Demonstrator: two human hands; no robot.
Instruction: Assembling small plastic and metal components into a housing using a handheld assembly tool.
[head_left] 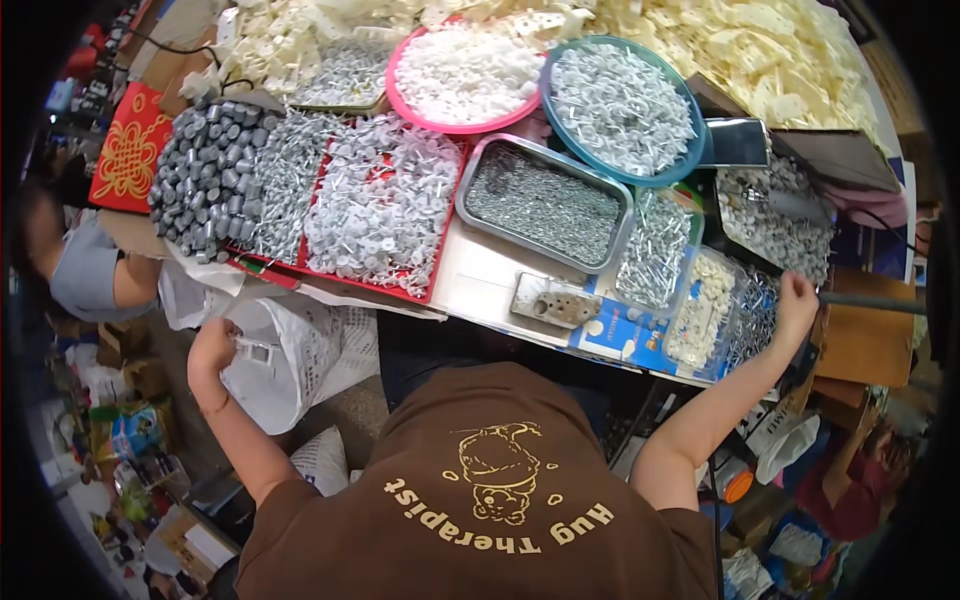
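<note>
My left hand is over the edge of a white woven bag that hangs open below the left side of the table. Its fingers are curled and small in view, and I cannot make out what is in them. On the far right, my right hand has its fingers drawn together beside a tray of dark metal screws and the end of a grey rod. What it holds, if anything, is hidden. Between the hands, a small metal block with holes lies near the table's front edge.
Grey cylindrical caps and a red tray of white-headed pins fill the table's left. A metal tin of small pins, a pink basin of white pieces and a teal basin stand centrally. Cream plastic parts pile behind.
</note>
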